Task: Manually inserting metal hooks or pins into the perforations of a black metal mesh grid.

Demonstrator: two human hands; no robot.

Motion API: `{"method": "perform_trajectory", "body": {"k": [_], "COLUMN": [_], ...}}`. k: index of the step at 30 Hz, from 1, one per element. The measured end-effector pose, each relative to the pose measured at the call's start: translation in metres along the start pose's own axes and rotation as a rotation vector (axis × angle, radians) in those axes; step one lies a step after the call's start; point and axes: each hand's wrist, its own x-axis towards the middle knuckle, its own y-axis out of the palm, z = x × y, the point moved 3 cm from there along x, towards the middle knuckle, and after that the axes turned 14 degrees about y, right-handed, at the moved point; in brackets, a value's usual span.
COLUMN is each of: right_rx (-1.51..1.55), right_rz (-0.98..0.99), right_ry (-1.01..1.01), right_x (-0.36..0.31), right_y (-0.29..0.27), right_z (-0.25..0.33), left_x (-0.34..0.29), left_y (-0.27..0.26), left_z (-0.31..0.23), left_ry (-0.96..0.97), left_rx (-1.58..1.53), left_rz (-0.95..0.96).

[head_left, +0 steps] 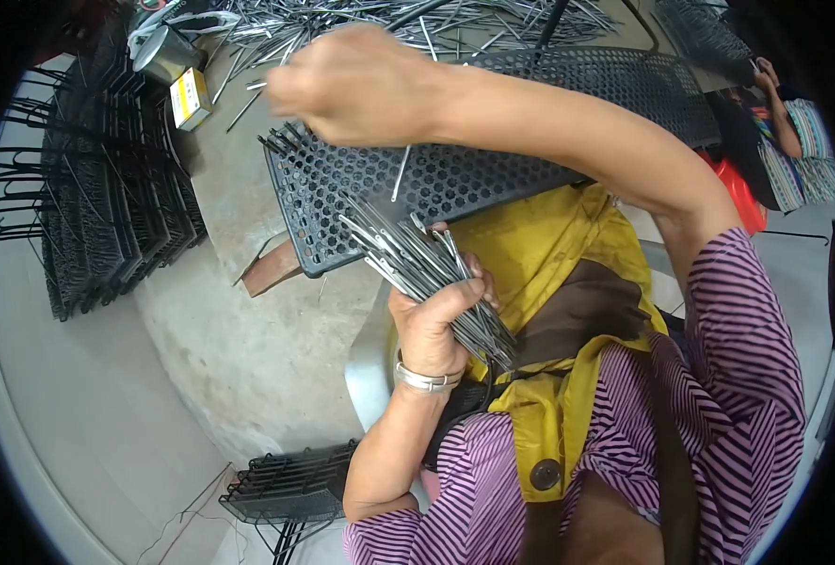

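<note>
My left hand is wrapped round a thick bundle of thin metal rods, several with small holes at their ends. The bundle tilts up and left, its upper ends over the near edge of a black perforated rack. My right hand, smeared by motion, is curled into a fist above the rack's left end. What it holds, if anything, is hidden. Just below this fist, short dark rods stand upright in the rack's holes. A single rod shows below my right wrist.
Many loose rods cover the far tabletop. A metal can and a yellow-white box stand at the far left. Stacked black racks are on the left; another black rack is low down. Another person's arm shows at far right.
</note>
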Motion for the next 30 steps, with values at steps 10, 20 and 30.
{"method": "perform_trajectory", "body": {"k": [10, 20, 30], "right_rx": [-0.095, 0.081, 0.324], "right_rz": [0.120, 0.103, -0.596], "right_ry": [-0.487, -0.135, 0.031], "right_x": [-0.083, -0.045, -0.004], "right_y": [0.006, -0.001, 0.006], "right_z": [-0.002, -0.011, -0.008], "left_x": [-0.004, -0.001, -0.003], "left_y": [0.002, 0.002, 0.000], "left_z": [0.001, -0.002, -0.004], "left_ry": [0.027, 0.037, 0.044], "left_rx": [0.106, 0.082, 0.013], "left_rz": [-0.030, -0.032, -0.039]}}
